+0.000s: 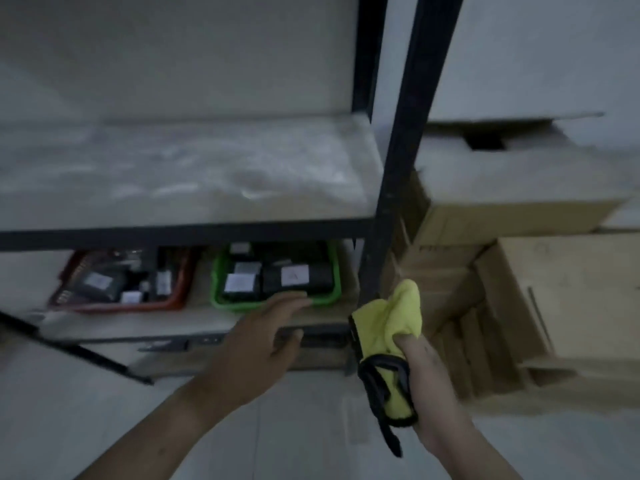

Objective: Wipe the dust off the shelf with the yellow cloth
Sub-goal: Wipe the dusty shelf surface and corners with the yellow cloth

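The shelf [194, 174] is a pale board in a black metal frame, streaked with whitish dust across its top. My right hand [429, 379] grips the bunched yellow cloth [391, 320] in front of the black upright post, below the dusty board; a black strap with a loop [381, 386] hangs against the cloth and hand. My left hand [263, 344] reaches forward with straight fingers, its fingertips at the front rim of a green tray [332, 299] on the lower shelf. It holds nothing.
A red tray [114, 306] with dark labelled items sits left of the green tray on the lower shelf. Stacked cardboard boxes [540, 271] stand right of the post [408, 140]. A thin black bar [79, 351] slants at lower left.
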### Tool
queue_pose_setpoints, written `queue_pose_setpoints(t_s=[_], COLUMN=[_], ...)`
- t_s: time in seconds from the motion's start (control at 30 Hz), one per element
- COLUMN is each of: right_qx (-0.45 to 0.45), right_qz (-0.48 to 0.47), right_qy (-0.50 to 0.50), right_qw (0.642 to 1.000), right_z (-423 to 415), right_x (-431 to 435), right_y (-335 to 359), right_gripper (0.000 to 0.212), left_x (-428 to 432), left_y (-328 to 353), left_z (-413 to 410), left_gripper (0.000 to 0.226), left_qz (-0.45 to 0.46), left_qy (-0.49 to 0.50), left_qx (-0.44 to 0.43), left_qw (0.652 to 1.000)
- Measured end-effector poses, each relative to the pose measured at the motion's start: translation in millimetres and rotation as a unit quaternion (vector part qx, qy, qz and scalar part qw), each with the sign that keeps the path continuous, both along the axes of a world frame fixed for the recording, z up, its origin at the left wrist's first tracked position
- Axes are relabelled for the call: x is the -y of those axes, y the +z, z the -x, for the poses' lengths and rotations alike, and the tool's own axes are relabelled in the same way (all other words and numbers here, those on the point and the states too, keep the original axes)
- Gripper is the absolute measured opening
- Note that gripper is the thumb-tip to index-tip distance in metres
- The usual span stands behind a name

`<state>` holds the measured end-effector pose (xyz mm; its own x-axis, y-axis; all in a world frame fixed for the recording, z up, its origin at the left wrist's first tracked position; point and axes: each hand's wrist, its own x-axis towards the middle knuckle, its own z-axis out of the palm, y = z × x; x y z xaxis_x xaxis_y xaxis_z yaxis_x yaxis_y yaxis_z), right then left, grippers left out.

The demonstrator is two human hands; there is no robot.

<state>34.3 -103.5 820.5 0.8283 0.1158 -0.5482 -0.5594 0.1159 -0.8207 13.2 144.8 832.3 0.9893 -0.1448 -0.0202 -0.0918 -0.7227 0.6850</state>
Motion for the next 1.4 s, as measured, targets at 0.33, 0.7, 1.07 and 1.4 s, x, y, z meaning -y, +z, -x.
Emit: queue_pose_setpoints(t_s=[0.33,0.7,1.07,1.4], right_qx=[0.331,0.39,0.193,0.39], right_qz=[0.151,0.53,0.718,0.594], right_qy=[0.133,0.057,0.095,0.094], right_qw=[0.922,0.751,0.661,0.698], right_z=[-39,-145,-206,-209], right_x=[-71,-136,-141,-156], right_y=[133,144,111,127], right_gripper=[0.053,0.045,0.039,0.029], left_x=[-99,-138,-141,-144], left_y=[94,62,55,50], left_z=[-43,-140,-148,-150], left_gripper=[0.039,0.036,0.025,0.021], left_qz=[-0.146,-0.261,-0.214,-0.2], left_qy=[0.024,-0.199,-0.211,-0.215], left_qx=[0.21,0.34,0.354,0.328], left_qw=[0.966,0.881,0.886,0.898])
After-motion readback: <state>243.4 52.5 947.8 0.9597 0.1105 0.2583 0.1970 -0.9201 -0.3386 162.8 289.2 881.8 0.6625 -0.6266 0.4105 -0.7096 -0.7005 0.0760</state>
